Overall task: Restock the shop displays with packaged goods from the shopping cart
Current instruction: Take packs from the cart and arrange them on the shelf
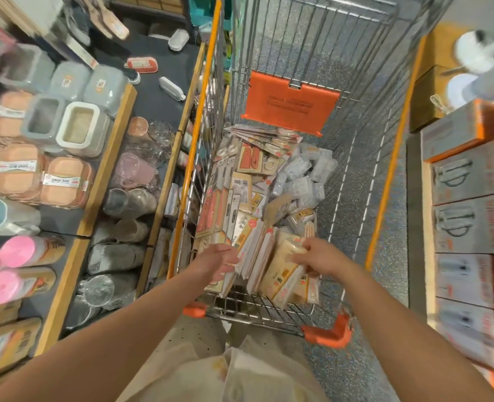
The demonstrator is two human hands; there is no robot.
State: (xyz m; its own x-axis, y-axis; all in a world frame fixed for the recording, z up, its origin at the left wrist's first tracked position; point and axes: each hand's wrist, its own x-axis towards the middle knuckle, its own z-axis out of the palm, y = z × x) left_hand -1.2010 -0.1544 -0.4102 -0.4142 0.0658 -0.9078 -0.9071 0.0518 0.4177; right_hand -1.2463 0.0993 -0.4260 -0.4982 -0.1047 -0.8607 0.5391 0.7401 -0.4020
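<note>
I've got both hands down in the shopping cart [269,310], at the near end of the basket, where the packaged goods [257,198] are heaped from the near edge back toward the orange fold-down flap [290,108]. Stock is all in the cart, nothing out yet.

My right hand [319,258] has its fingers curled round the top of a cream soft pack [283,271] that stands on edge near the near-right corner; grip at the top prob. so it lifts straight up out of the stack. My left hand [219,261] is at the flat carded packs [254,256] just left of it, fingers mostly straight w/ tips against the cards. Looks like it's parting or steadying them so the neighbours don't come up too; can't tell if it pinches anything.

Around: to my left, display shelves [106,158] w/ peach soap boxes [63,181], grey lidded containers [42,117], clear cups [129,195], pink-capped bottles [16,250]. To my right, stacked grey/orange cartons [468,204].

In the way: packs are jammed tight and on edge, so one pull may drag others. The cart's wire side sits betw. my hands and the left shelves, so I'd judge anything has to go up over the rim first.
</note>
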